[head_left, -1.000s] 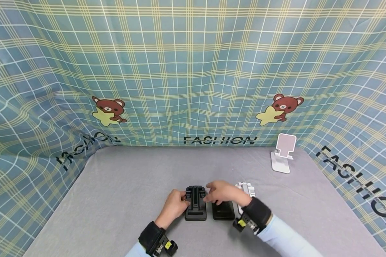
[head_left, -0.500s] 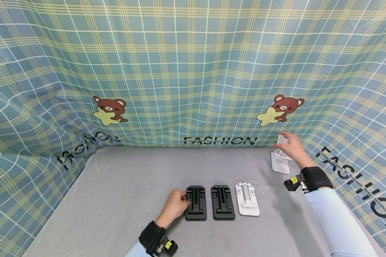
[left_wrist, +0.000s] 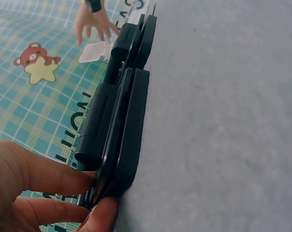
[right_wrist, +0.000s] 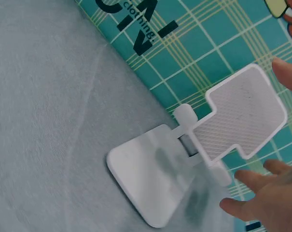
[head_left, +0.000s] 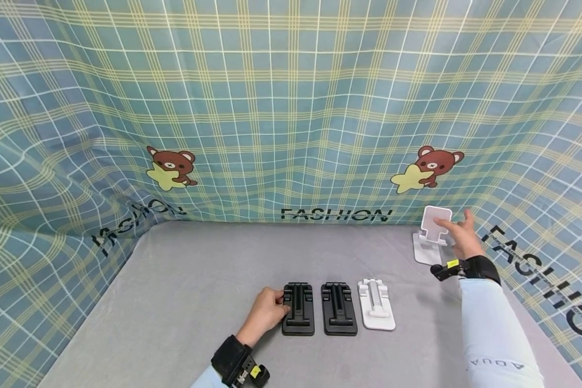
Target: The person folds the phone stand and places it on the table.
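My left hand (head_left: pixel 265 310) pinches the left edge of a folded black phone stand (head_left: pixel 298 310) lying on the table. In the left wrist view its thumb and fingers (left_wrist: pixel 59 181) close on the edge of that black stand (left_wrist: pixel 131 130). My right hand (head_left: pixel 466 241) is at the right side of an unfolded white phone stand (head_left: pixel 430 216) at the far right. In the right wrist view, the right hand (right_wrist: pixel 273 198) has its fingers spread around the stand's raised panel (right_wrist: pixel 247 113), with gaps visible between them and it. The stand's flat base (right_wrist: pixel 146 174) lies on the table.
A second folded black phone stand (head_left: pixel 339 310) lies right of the first. Beside it is a folded white phone stand (head_left: pixel 376 304). A checked cloth (head_left: pixel 291 108) hangs behind and around the grey-covered table (head_left: pixel 199 269).
My right hand has moved from over the black stands to the far-right white stand, then from in front of its panel to its right side. The left hand keeps its hold.
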Demonstrator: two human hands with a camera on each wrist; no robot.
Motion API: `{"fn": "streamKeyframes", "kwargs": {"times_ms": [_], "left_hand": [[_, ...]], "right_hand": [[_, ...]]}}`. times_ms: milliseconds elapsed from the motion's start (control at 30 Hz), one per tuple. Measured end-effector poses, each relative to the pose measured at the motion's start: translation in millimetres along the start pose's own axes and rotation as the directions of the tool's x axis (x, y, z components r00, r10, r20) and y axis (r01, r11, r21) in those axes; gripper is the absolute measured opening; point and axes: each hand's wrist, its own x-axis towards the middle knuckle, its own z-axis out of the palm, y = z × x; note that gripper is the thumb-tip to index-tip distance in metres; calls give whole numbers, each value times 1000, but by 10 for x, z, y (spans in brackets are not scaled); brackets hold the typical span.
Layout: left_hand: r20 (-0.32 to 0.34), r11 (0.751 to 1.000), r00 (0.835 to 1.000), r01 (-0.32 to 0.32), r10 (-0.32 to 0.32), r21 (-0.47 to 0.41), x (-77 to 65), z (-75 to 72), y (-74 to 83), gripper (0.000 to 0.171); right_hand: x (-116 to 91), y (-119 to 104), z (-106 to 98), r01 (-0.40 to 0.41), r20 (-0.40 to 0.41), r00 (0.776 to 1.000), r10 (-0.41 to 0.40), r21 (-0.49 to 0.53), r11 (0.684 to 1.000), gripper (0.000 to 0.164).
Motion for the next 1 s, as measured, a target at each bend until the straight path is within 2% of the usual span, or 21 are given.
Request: {"fn": "streamKeyframes", "kwargs": {"times_ms": [100, 200, 300, 467, 567, 633, 733, 867, 1000], "left_hand": [[12, 1000, 1000, 2, -2, -10, -7, 4, -2, 8], [18, 1000, 1000, -4, 4, -22, -1, 7, 4, 11], [22, 999, 1000, -11, 12, -33, 11, 8, 6, 6], [21, 999, 1000, -12, 13, -38, 13, 0, -4, 12], [20, 999, 1000, -12, 13, -33, 8, -4, -9, 14], [19, 999, 1000, -13, 13, -32, 8, -6, -11, 15], [21, 999, 1000, 1, 0, -40, 5, -11, -13, 22], [16, 999, 1000, 10, -9, -45, -2, -17, -20, 34], [16, 999, 1000, 5, -5, -37, -3, -15, -28, 30]], "right_hand": [[-13, 31, 26, -11, 7, 1000, 11, 61, 998, 100], [18, 93, 35, 6, -9, 1000, -6, 30, 1000, 93], [51, 147, 54, 26, -42, 999, -26, -2, 1000, 84], [46, 151, 139, -12, -185, 983, 10, -9, 1000, 66], [9, 157, 180, -8, -281, 960, 19, 38, 999, 40], [-20, 169, 201, 19, -324, 946, 17, 109, 994, 27], [-65, 175, 225, 56, -345, 938, 19, 206, 977, 25], [-126, 137, 262, 72, -333, 942, 32, 295, 953, 26], [-191, 35, 324, 107, -320, 947, 9, 344, 933, 26]]}}
